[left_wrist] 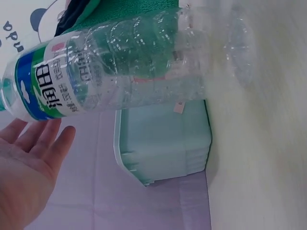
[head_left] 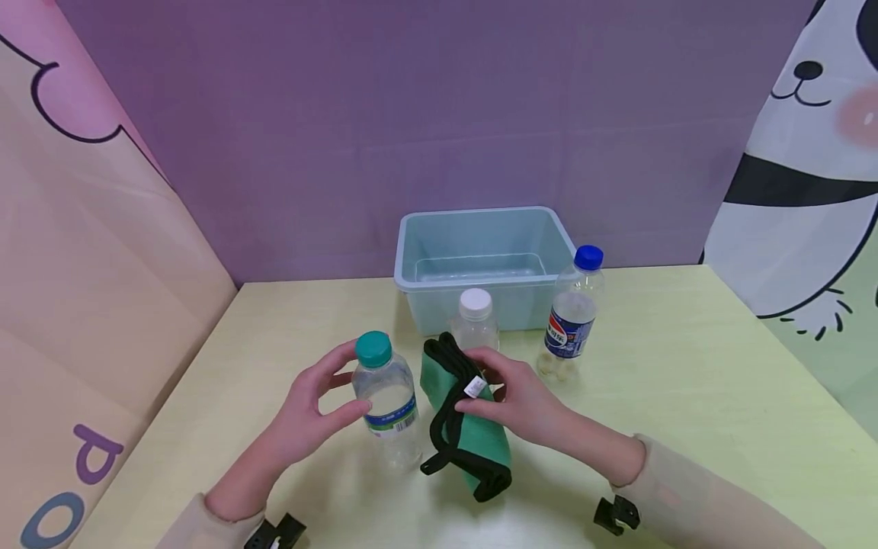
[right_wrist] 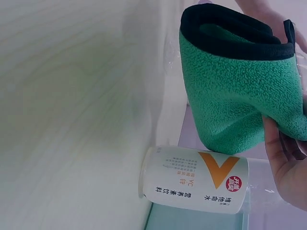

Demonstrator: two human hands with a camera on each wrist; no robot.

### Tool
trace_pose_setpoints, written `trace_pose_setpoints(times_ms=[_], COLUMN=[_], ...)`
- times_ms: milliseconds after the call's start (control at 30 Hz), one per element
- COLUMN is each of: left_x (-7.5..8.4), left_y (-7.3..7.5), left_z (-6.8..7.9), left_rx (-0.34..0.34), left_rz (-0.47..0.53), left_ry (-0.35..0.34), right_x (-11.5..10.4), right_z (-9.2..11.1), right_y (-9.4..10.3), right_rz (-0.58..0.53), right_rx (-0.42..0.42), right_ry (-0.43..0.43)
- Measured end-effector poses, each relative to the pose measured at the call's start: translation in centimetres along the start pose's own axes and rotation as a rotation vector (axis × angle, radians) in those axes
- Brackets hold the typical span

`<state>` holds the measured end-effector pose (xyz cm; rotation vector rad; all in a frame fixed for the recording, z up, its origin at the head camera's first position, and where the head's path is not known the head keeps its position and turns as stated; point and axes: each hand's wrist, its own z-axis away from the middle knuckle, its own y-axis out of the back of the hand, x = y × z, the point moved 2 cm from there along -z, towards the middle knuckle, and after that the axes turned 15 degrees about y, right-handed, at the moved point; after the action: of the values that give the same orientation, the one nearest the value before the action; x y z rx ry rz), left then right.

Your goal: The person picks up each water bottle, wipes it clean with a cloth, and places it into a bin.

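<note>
Before left end of blue tub [head_left: 524, 305]: clear bottle [head_left: 391, 396], probably light, slippery, easily dented; best taken around label. Left hand [head_left: 309, 408] spread around it. Before tub's middle: green cloth [head_left: 482, 436], probably soft, pinched by right hand [head_left: 524, 396]; best held through all folds.

I face a plain purple wall [head_left: 439, 114] behind the pale-yellow, wood-grained surface [head_left: 686, 381]; a pink-and-cream printed wall [head_left: 89, 252] lines its left edge, a panda-printed wall [head_left: 796, 236] its right.

Head looks down — close wrist views share cloth [right_wrist: 225, 86]
</note>
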<state>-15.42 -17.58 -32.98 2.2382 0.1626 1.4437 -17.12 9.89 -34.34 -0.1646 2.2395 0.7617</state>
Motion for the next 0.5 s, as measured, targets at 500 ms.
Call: trace_pose_setpoints(times_ms=[500], left_x=[0.13], left_y=[0.1], left_z=[-0.15], left_rx=[-0.022], left_rz=[0.08], left_ry=[0.001], right_x=[0.21], right_z=[0.31], right_y=[0.13], right_rz=[-0.002], right_rx=[0.003], right_ry=[0.006])
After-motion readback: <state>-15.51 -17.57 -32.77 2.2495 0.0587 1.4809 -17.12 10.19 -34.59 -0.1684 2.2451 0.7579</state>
